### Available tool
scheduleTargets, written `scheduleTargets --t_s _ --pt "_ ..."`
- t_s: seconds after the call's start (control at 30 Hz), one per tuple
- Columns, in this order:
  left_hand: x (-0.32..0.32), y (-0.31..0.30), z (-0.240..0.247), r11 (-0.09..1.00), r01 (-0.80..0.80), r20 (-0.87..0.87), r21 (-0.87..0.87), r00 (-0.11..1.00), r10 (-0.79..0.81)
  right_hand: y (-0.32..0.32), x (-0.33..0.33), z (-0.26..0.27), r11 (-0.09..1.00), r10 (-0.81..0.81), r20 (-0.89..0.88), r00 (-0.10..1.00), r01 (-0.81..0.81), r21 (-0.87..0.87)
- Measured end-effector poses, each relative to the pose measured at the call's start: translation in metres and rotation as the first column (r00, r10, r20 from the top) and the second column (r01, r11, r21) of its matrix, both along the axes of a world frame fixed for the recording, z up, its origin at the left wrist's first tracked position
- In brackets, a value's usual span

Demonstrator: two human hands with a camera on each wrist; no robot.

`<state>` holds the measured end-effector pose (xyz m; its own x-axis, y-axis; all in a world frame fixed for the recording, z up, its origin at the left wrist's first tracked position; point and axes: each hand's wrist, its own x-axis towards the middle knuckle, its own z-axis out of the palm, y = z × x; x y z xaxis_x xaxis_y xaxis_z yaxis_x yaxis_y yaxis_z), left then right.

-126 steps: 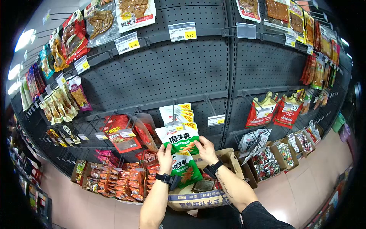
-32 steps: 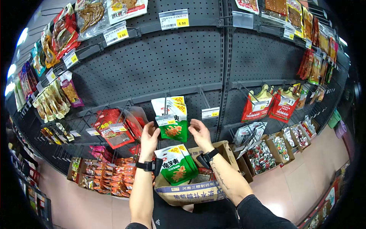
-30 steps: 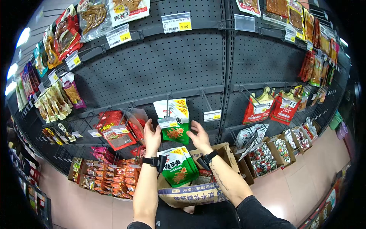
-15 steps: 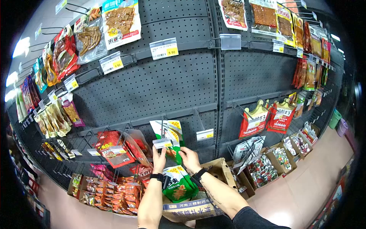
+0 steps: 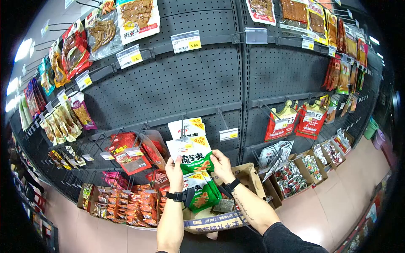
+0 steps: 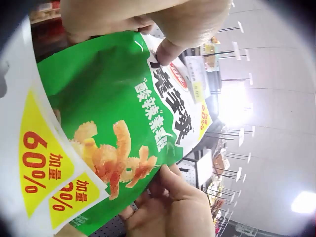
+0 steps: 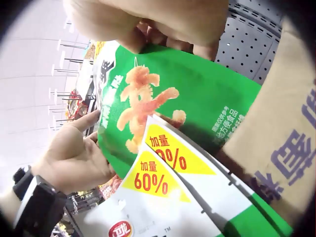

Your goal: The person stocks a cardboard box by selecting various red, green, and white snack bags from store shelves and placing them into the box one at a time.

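My left hand (image 5: 174, 170) and right hand (image 5: 222, 164) pinch opposite sides of a green-and-white snack bag (image 5: 196, 162), thumbs on its front. It faces me upright at the peg, a price tag (image 5: 184, 146) overlapping its upper part. Behind it, more white-topped snack bags (image 5: 177, 128) hang. In the left wrist view, the left thumb presses the held bag (image 6: 113, 84) near its lettering, with the right hand (image 6: 173, 207) across from it. Just below, several matching bags (image 5: 206, 197) stand in an open carton (image 5: 219, 221); their tops overlap the held bag in both wrist views.
Dark pegboard (image 5: 168, 92) with protruding pegs rises behind. Red snack pouches (image 5: 128, 154) hang left of the hands, and red-and-cream bags (image 5: 280, 122) to the right. Cartons of small packets (image 5: 139, 206) line the bottom on both sides. An unfilled peg with a tag (image 5: 228, 134) is beside the bags.
A second ago my hands were apart beside the hanging bags. They have since closed on one bag's sides and brought it forward, in front of the others. The view has also shifted slightly.
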<state>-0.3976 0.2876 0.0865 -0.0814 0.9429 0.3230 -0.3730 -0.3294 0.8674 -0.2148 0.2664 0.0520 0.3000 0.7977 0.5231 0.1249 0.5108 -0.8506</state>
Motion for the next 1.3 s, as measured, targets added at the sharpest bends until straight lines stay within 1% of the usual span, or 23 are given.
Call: scheduleTargets --t_s 0.07,0.13,0.2,0.33,0.4,0.43,0.47,0.53,0.57,0.6,0.67,0.73,0.77,0.8,0.87,0.93,1.0,1.03,1.1,1.13,1.2,1.27,1.3 --pt "-0.001 -0.018 0.010 1.000 -0.024 -0.049 0.016 0.999 0.025 -0.023 0.001 0.023 0.998 0.008 0.055 0.998 -0.005 -0.061" --pt "-0.005 -0.030 0.011 1.000 -0.016 -0.092 -0.008 0.996 0.016 -0.034 0.003 0.029 1.000 0.014 0.096 0.995 -0.011 -0.025" --pt "-0.007 -0.036 0.012 0.999 -0.023 -0.124 -0.032 0.992 0.018 -0.032 0.003 0.022 0.998 0.039 0.035 0.999 -0.041 0.055" --pt "-0.002 -0.057 0.029 0.997 -0.048 -0.047 0.060 0.998 0.050 -0.041 0.003 0.035 0.994 -0.001 0.114 0.993 -0.012 0.112" --pt "-0.007 -0.067 0.038 0.969 -0.089 -0.102 0.231 0.988 0.115 -0.051 0.001 0.048 0.967 -0.068 0.162 0.984 0.025 0.253" --pt "-0.011 -0.075 0.038 0.954 -0.059 -0.090 0.294 0.992 0.090 -0.060 0.002 0.059 0.967 -0.078 0.199 0.977 0.025 0.255" --pt "-0.012 -0.080 0.038 0.932 -0.059 -0.081 0.358 0.992 0.094 -0.060 0.001 0.064 0.928 -0.142 0.222 0.965 0.052 0.368" --pt "-0.010 -0.086 0.053 0.880 -0.036 -0.077 0.474 0.994 0.081 -0.056 0.001 0.072 0.881 -0.207 0.230 0.951 0.079 0.467" --pt "-0.014 -0.089 0.050 0.903 -0.042 -0.080 0.427 0.993 0.083 -0.058 0.001 0.076 0.881 -0.206 0.232 0.951 0.077 0.468" --pt "-0.014 -0.094 0.053 0.909 -0.045 -0.045 0.414 0.997 0.070 -0.062 0.001 0.080 0.902 -0.190 0.250 0.949 0.069 0.426" --pt "-0.015 -0.094 0.063 0.934 -0.068 -0.093 0.352 0.990 0.107 -0.062 0.001 0.080 0.922 -0.171 0.259 0.951 0.061 0.381" --pt "-0.022 -0.082 0.062 0.975 -0.023 -0.122 0.219 0.991 0.051 -0.060 0.006 0.075 0.975 0.028 0.296 0.955 -0.092 0.204" --pt "-0.029 -0.072 0.052 0.988 0.022 -0.170 0.153 0.985 0.005 -0.053 0.012 0.063 0.976 0.074 0.381 0.922 -0.146 0.164" --pt "-0.036 -0.064 0.041 0.994 0.065 -0.214 0.087 0.976 -0.045 -0.049 0.012 0.058 0.976 0.072 0.379 0.923 -0.144 0.165" --pt "-0.047 -0.052 0.023 0.997 0.071 -0.317 0.015 0.946 -0.063 -0.040 0.009 0.052 0.994 0.069 0.256 0.964 -0.088 0.063" --pt "-0.060 -0.043 0.016 0.999 0.020 -0.333 -0.044 0.942 -0.033 -0.026 0.012 0.035 0.980 0.154 0.138 0.978 -0.133 -0.150" --pt "-0.062 -0.035 0.016 0.997 0.014 -0.347 -0.071 0.937 -0.038 -0.009 0.014 0.027 0.984 0.023 0.243 0.970 0.021 -0.177" --pt "-0.060 -0.024 0.009 0.997 0.018 -0.367 -0.071 0.929 -0.043 -0.005 0.011 0.027 0.984 0.024 0.243 0.970 0.020 -0.176" --pt "-0.052 0.001 -0.005 0.999 0.015 -0.433 -0.028 0.901 -0.026 0.006 0.001 0.027 0.992 -0.079 0.225 0.971 0.099 -0.076" --pt "-0.044 0.012 -0.007 0.997 0.024 -0.425 -0.073 0.904 -0.053 0.015 -0.002 0.023 0.993 -0.079 0.226 0.971 0.097 -0.071" --pt "-0.027 0.036 -0.005 0.988 0.051 -0.424 -0.145 0.899 -0.109 0.030 -0.006 0.007 0.975 -0.197 0.318 0.927 0.218 -0.032" --pt "-0.016 0.076 -0.029 0.998 0.068 -0.397 0.017 0.916 -0.056 0.040 -0.005 -0.010 0.989 -0.066 0.289 0.955 0.101 -0.106" --pt "-0.012 0.086 -0.033 0.999 0.043 -0.400 0.006 0.916 -0.037 0.042 -0.004 -0.015 0.991 -0.018 0.227 0.974 0.047 -0.122"
